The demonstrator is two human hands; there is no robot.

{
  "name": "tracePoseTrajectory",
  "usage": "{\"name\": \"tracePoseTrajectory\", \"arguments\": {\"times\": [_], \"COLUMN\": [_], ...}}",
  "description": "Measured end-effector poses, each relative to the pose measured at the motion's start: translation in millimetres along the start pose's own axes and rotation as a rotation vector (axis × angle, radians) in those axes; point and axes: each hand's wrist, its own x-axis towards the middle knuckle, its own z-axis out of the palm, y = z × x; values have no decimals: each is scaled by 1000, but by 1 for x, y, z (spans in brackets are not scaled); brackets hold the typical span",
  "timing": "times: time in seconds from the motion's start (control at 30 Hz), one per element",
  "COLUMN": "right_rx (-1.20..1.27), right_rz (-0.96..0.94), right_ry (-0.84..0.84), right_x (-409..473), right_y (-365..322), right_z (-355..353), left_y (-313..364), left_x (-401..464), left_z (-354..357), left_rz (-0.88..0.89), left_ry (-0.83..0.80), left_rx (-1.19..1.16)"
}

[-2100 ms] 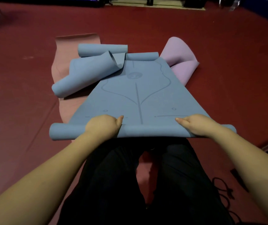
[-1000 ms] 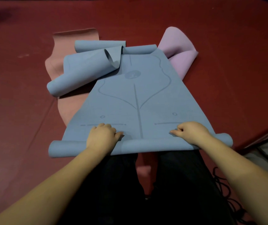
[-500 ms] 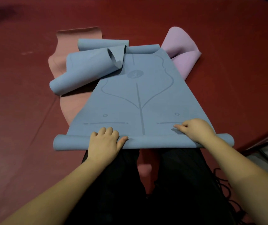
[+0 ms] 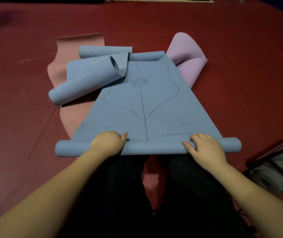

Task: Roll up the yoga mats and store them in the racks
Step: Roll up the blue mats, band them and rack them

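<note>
The person knelt or sat on the red floor [image 4: 240,54] with a blue yoga mat [image 4: 144,107] stretched out away from them, and the step in hand was plainly the rolling of that mat from its near end. A short roll [image 4: 147,148] had formed across the mat's near edge, lying just in front of the dark trousers [image 4: 120,194]. The left hand [image 4: 109,141] lay over the top of the roll left of the centre line, fingers curled down over its far side and thumb pointing inward; the right hand [image 4: 204,146] did the same toward the right end, fingers bent over the roll and thumb pressed along its near face. The two hands were well apart, each gripping the roll. Most of the mat was unrolled, so the job looked barely begun. Beyond it lay a second blue mat [image 4: 87,83], loosely curled and slanting across a flat pink mat [image 4: 79,43], and a lilac mat [image 4: 187,55] was folded at the far right. At the right edge a dark rack [image 4: 273,153] showed, with what appeared to be a grey rolled mat [image 4: 266,179] stored in it. The next move would likely call for both hands to push the roll forward evenly, keeping the ends square so it did not cone, and keeping it tight. The far end touched the second blue mat, which might need shifting aside before the roll reached it.
</note>
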Motion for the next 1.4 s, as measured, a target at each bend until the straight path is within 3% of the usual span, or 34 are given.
{"name": "tracePoseTrajectory", "arguments": {"times": [0.2, 0.37, 0.5, 0.6, 0.7, 0.8, 0.93, 1.1, 1.17, 1.27, 1.33, 1.4], "right_rx": [-63, -68, -48, -24, -39, -38, -53, -79, -28, 32, 86, 116], "right_rz": [93, 178, 192, 219, 222, 230, 220, 225, 240, 183, 151, 133], "right_ry": [-125, -352, -508, -592, -641, -667, -761, -904, -933, -822, -721, -629], "right_x": [30, 52, 63, 69, 75, 83, 88, 70, 57, 41, 33, 27], "right_y": [-7, -9, -15, -22, -22, -21, -25, -22, -19, -12, -7, -7], "right_z": [0, -6, -14, -24, -33, -43, -64, -63, -50, -41, -38, -36], "left_y": [-6, -1, -9, -10, 0, -1, -6, -6, 1, 1, -1, -4], "left_x": [11, -19, -29, -14, -4, -3, -15, -38, -44, -45, -46, -43], "left_z": [3, 23, 34, 22, 0, -11, -32, -9, 3, 10, 9, 13], "left_rz": [-26, 36, 116, 128, 80, 60, 36, 55, 36, 48, 82, 91], "left_ry": [62, 407, 457, 420, 261, 306, 199, 55, 90, 180, 94, 160], "left_rx": [-191, -13, 51, 65, 17, 44, -8, 7, -6, 6, 72, 98]}}
